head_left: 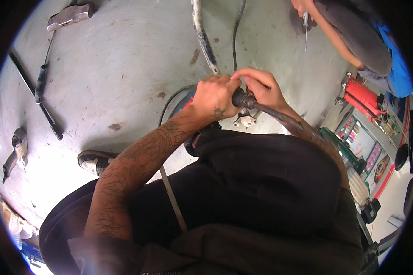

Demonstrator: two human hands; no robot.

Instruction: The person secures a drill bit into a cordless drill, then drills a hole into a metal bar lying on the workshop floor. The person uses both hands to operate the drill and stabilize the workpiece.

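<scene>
A dark, ridged chuck (243, 98) lies between my hands, with a long dark spiral shaft like a drill bit (280, 115) running from it toward my right forearm. My left hand (216, 97) is closed around the chuck's left side, its fingers hidden beneath. On the other side, my right hand (265, 89) is curled against the chuck, its fingertips close to my left knuckles. What its fingers pinch is hidden. A blue and red tool body (182, 104) shows partly behind my left wrist. Below the chuck sits a small pale metal part (246, 120) with rounded ends.
A worn metal bar (203, 39) and a black cable (237, 34) stretch ahead. Left lie a hammer (69, 17), a black-handled tool (41, 82), a black rod (25, 75) and a metal piece (18, 144). Another person's hand holds a screwdriver (306, 25). Red equipment (363, 98) stands right.
</scene>
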